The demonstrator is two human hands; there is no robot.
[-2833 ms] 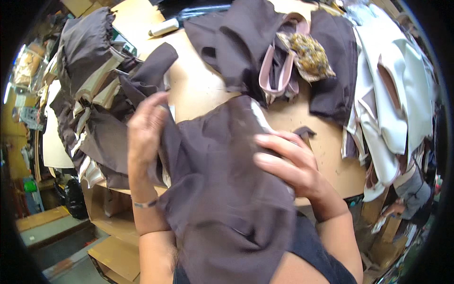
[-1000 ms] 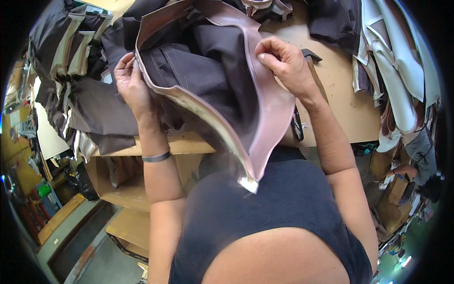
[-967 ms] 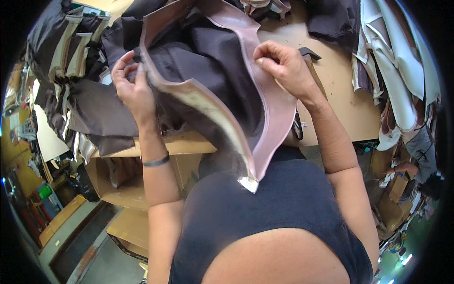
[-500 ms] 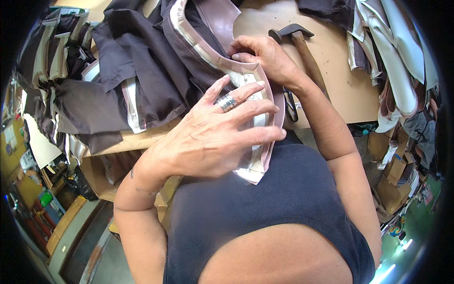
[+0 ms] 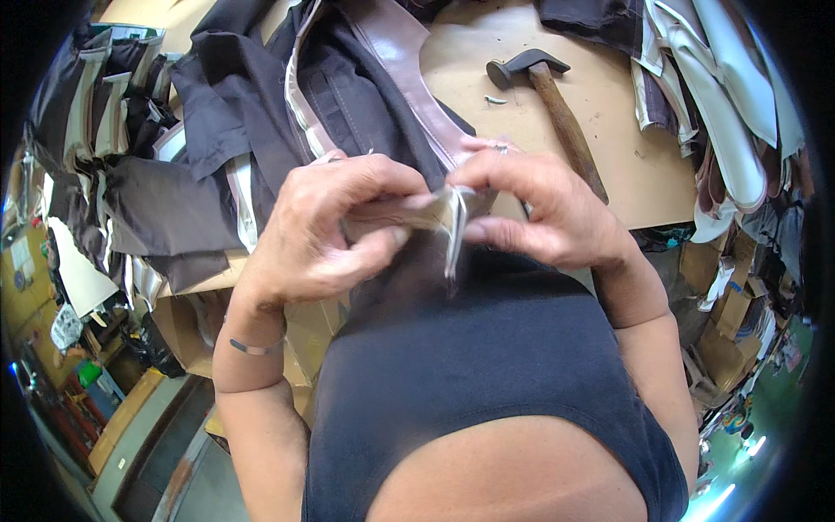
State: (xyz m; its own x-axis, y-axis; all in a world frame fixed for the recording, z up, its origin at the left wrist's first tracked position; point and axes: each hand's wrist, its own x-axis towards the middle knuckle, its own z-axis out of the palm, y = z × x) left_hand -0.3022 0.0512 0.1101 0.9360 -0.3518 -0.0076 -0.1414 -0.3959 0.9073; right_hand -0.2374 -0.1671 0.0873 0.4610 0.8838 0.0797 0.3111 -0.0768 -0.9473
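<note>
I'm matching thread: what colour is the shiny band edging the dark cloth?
The shiny band is dusty pink, clearest in the head view.

Passable over bare tan bench (image 5: 639, 165), between wooden-handled, dark-headed hammer (image 5: 561, 115) and draped white sheets (image 5: 735, 113) at right | narrower between hammer and smooth pink band (image 5: 396, 54) edging dark-brown fabric (image 5: 355, 97), past small curved pale scrap (image 5: 496, 100) | blocked at left by heaped dark-brown cloth panels (image 5: 174, 202) | tight on near side, against black cloth top (image 5: 461, 348)
</note>
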